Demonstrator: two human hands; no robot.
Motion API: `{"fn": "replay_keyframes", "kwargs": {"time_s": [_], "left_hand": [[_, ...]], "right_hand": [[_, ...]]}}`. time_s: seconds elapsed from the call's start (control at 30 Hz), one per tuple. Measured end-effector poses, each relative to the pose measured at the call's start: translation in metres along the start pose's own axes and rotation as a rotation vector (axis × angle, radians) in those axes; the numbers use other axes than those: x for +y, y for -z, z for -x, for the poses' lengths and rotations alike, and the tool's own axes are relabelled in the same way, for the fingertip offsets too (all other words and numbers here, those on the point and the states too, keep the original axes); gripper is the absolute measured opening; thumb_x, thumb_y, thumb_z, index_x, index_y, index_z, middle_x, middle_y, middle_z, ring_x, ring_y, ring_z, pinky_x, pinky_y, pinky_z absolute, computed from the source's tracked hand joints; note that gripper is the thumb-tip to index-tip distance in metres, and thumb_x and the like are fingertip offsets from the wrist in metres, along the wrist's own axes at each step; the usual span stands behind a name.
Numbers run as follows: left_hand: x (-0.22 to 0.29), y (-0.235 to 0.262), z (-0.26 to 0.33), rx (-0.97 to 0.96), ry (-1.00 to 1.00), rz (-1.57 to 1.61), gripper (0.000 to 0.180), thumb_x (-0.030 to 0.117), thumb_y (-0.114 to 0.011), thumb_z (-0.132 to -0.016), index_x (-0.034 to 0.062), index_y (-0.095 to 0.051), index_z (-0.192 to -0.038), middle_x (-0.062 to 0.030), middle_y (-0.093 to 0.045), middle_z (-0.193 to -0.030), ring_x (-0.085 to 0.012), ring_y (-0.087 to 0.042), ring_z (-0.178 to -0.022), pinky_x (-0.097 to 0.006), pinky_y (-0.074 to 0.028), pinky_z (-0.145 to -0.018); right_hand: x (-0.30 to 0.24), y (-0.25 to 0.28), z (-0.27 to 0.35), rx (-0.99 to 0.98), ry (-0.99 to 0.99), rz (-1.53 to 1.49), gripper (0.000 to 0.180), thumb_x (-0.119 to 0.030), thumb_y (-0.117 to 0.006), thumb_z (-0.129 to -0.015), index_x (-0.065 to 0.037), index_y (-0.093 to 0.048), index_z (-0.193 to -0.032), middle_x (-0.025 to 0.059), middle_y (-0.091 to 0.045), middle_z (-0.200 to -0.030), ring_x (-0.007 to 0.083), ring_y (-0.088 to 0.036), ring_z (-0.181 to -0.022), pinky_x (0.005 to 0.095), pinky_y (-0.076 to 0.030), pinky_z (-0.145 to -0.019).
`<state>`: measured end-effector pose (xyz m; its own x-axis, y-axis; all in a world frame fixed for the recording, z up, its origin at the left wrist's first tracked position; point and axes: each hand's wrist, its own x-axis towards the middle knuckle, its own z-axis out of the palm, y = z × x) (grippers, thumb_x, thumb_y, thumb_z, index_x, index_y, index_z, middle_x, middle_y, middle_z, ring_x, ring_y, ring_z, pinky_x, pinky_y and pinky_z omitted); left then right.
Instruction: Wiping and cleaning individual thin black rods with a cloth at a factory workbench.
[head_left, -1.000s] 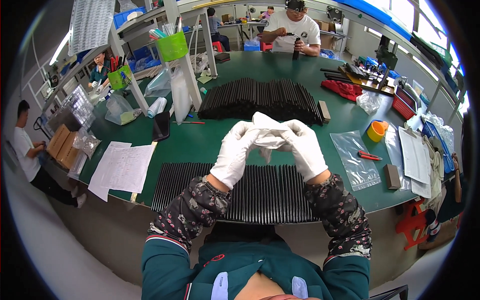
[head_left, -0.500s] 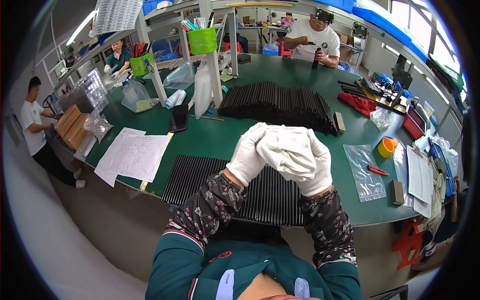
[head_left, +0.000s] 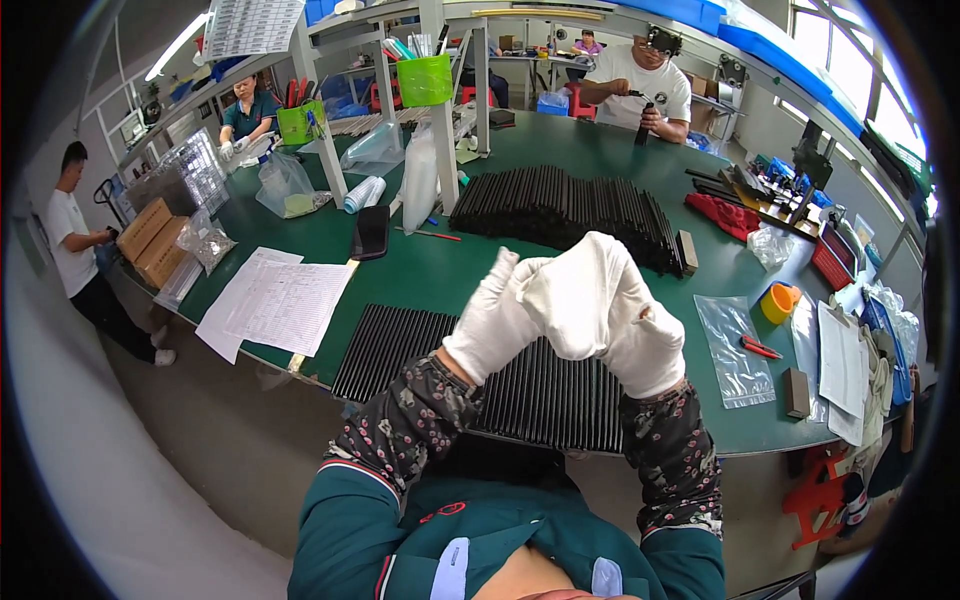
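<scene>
A white cloth (head_left: 578,305) is held up between my two white-gloved hands, above the table. My left hand (head_left: 492,318) grips its left side, with the thumb sticking up. On the other side my right hand (head_left: 645,345) is closed on the cloth, fingers partly hidden in its folds. Below my hands lies a flat row of thin black rods (head_left: 550,405), side by side along the near table edge. Farther back rests a large heap of black rods (head_left: 560,205), with a small brownish block (head_left: 687,253) at its right end.
Printed sheets (head_left: 290,305) and a black phone (head_left: 370,232) lie to the left. On the right are a clear plastic bag (head_left: 735,350), a red cutter (head_left: 762,347), yellow tape (head_left: 778,302) and another block (head_left: 796,392). Across the table a person (head_left: 640,95) handles a black part.
The cloth was stretched wide between my hands; now it is bunched and hangs down in the middle. My right hand has turned and moved slightly right. The whole view has shifted a little.
</scene>
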<state>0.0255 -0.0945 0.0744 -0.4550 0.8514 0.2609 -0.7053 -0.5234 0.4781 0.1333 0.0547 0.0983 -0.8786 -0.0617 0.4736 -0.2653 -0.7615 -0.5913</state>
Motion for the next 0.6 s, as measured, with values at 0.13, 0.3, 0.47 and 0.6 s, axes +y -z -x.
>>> {"fn": "replay_keyframes", "kwargs": {"time_s": [0.13,0.3,0.47,0.6], "left_hand": [[0.006,-0.02,0.015,-0.005,0.003,-0.321,0.057,0.044,-0.051,-0.096,-0.0006,-0.044,-0.131,-0.0087,-0.055,-0.122,-0.0195,-0.053,-0.117,-0.038,-0.041,-0.103],[0.017,-0.03,0.019,0.104,0.042,-0.65,0.056,0.03,-0.064,-0.091,0.0005,-0.041,-0.134,-0.0069,-0.055,-0.12,-0.0162,-0.055,-0.111,-0.033,-0.049,-0.093],[0.01,-0.024,0.027,0.108,-0.223,-0.816,0.046,0.015,-0.067,-0.089,0.0033,-0.046,-0.128,-0.0039,-0.056,-0.11,-0.0149,-0.058,-0.104,-0.028,-0.051,-0.087],[0.011,-0.016,0.026,0.149,-0.293,-0.995,0.011,0.009,-0.062,-0.092,0.0036,-0.053,-0.097,-0.0017,-0.059,-0.092,-0.0084,-0.057,-0.087,-0.023,-0.049,-0.078]], "right_hand": [[0.0,0.002,0.0,0.018,-0.055,0.097,0.086,-0.021,-0.072,-0.075,-0.002,-0.028,-0.146,0.0118,-0.04,-0.144,0.0251,-0.04,-0.133,0.0367,-0.036,-0.109],[-0.012,0.001,0.003,0.018,-0.092,0.206,0.089,-0.022,-0.076,-0.072,-0.001,-0.029,-0.145,0.0103,-0.042,-0.141,0.0219,-0.045,-0.129,0.0336,-0.04,-0.105],[-0.012,-0.002,0.005,0.092,-0.096,0.185,0.093,-0.022,-0.077,-0.071,-0.002,-0.028,-0.147,0.0098,-0.043,-0.141,0.0201,-0.045,-0.128,0.0309,-0.041,-0.103],[-0.009,-0.008,0.003,0.113,-0.103,0.268,0.096,-0.025,-0.079,-0.069,-0.002,-0.027,-0.147,0.0094,-0.045,-0.139,0.0189,-0.046,-0.127,0.0301,-0.04,-0.103]]}}
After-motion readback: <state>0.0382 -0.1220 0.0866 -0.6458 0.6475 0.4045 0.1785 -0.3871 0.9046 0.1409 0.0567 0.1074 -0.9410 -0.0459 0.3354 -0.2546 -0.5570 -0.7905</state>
